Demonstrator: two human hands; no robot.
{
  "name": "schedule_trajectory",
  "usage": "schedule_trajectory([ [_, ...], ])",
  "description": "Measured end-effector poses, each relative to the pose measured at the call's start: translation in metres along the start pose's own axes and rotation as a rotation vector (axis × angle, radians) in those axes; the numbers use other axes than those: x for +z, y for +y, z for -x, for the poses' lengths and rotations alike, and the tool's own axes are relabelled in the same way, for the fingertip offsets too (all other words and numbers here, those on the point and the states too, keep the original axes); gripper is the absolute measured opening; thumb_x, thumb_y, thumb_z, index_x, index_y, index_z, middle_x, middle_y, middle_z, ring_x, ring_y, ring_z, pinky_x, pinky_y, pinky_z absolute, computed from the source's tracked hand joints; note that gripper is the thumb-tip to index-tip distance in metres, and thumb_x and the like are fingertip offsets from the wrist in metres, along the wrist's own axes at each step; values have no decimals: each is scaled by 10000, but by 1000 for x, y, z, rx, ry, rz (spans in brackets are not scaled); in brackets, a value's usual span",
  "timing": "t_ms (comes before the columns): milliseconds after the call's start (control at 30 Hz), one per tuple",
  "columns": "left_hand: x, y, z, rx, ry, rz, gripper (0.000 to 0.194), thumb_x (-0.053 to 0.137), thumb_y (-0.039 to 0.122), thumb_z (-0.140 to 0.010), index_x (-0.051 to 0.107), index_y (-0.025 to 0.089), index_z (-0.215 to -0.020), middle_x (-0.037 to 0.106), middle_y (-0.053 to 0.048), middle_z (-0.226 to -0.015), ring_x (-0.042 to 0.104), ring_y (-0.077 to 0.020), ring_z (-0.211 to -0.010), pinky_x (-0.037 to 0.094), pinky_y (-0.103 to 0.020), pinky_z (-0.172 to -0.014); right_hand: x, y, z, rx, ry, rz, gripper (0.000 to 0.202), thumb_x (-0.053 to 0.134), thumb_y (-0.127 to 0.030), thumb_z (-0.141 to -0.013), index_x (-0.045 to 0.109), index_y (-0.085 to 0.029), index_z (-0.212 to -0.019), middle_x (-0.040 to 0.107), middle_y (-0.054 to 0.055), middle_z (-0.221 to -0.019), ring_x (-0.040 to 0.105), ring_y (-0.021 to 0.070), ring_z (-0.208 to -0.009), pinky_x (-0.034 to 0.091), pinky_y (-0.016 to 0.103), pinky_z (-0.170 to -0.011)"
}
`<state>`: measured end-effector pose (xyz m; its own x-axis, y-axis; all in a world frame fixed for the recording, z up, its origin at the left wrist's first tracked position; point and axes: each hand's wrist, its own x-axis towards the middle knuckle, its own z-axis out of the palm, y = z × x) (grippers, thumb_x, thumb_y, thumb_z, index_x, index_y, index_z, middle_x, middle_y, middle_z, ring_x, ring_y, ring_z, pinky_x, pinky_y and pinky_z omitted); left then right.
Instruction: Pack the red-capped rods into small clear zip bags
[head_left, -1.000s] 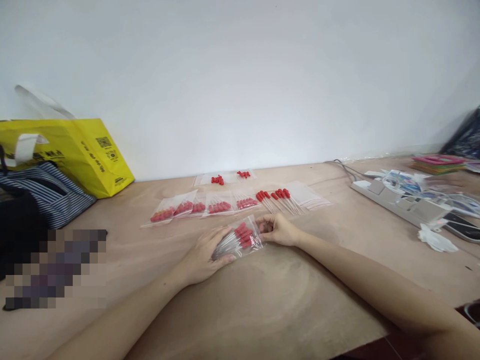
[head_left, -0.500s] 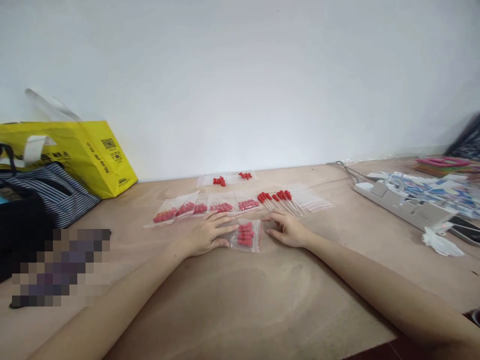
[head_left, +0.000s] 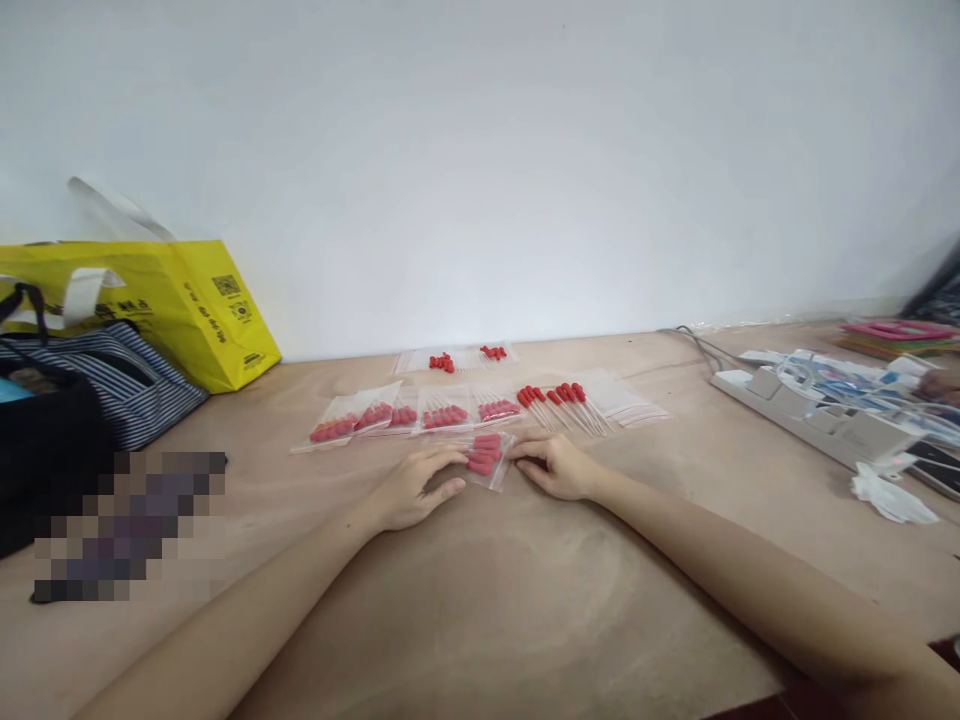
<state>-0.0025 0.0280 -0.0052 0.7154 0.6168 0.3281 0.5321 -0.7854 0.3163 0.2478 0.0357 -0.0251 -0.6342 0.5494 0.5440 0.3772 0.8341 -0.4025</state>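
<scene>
half-open left hand (head_left: 418, 488) and right hand (head_left: 559, 467) touch one clear bag (head_left: 486, 462); behind, five rowed bags (head_left: 445, 414).

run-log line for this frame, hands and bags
left hand: at left edge of clear bag | right hand: at its right edge | clear bag: red pieces inside | beyond: filled bags in row, red-ended sticks at right
</scene>
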Motion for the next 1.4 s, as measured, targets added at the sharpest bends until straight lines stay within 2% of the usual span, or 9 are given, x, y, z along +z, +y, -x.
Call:
schedule_trajectory([
  [167,-8,-2,6,3,1,92,168,515,273,-809,546,187,-950,589,-66,-1082,530,-208,-1026,417,-358,-876,1,-18,6,-22,1,16,343,479,-34,-691,588,-194,-974,575,63,-949,530,166,-914,440,316,-810],
  [333,-6,1,5,100,-28,205,150,575,258,-761,533,175,-878,619,-69,-1023,538,-211,-1021,422,-344,-874,-3,2,9,-22,156,254,343,475,-48,-692,554,-171,-1002,531,85,-924,502,176,-852,439,310,-727],
  [467,-1,-1,-2,156,-37,217,115,566,237,-767,537,176,-860,626,-66,-1012,554,-201,-989,433,-333,-861,-10,16,10,-138,128,491,296,458,-104,-771,556,-194,-1035,569,72,-886,499,171,-812,399,302,-697],
  [567,3,-6,-7,176,36,129,89,480,197,-817,567,182,-828,648,-46,-911,582,-177,-917,442,-320,-846,-11,15,8,-282,72,554,177,441,-175,-827,604,-184,-895,591,43,-723,495,148,-714,365,289,-661],
  [733,4,-12,-5,41,325,-67,151,423,173,-839,573,170,-856,631,-66,-896,588,-187,-865,465,-352,-789,0,-5,6,-395,41,619,195,419,-172,-854,601,-158,-784,563,19,-612,462,117,-624,327,278,-632],
  [833,-1,-6,5,102,287,-46,108,493,216,-819,575,165,-866,628,-74,-892,585,-187,-871,475,-337,-788,4,-13,5,-441,63,660,192,421,-155,-852,595,-149,-772,553,13,-599,453,113,-611,317,281,-630],
  [933,-7,1,15,316,168,-40,186,567,291,-786,581,158,-916,628,-90,-910,593,-185,-866,489,-314,-788,3,-13,4,-489,91,698,177,430,-146,-845,593,-142,-776,554,18,-610,457,119,-635,318,286,-644],
  [1067,-7,6,19,446,244,-211,185,572,281,-788,575,159,-928,646,-73,-823,618,-160,-731,517,-265,-663,1,-8,4,-534,78,721,218,404,-119,-843,571,-152,-706,537,13,-605,436,115,-619,319,292,-680],
  [1400,23,23,-5,344,331,-382,131,467,149,-824,578,147,-755,601,-38,-701,562,-137,-631,481,-256,-594,6,-9,-1,-484,132,725,267,391,-146,-841,525,-167,-611,469,-11,-544,397,106,-589,295,293,-679],
])
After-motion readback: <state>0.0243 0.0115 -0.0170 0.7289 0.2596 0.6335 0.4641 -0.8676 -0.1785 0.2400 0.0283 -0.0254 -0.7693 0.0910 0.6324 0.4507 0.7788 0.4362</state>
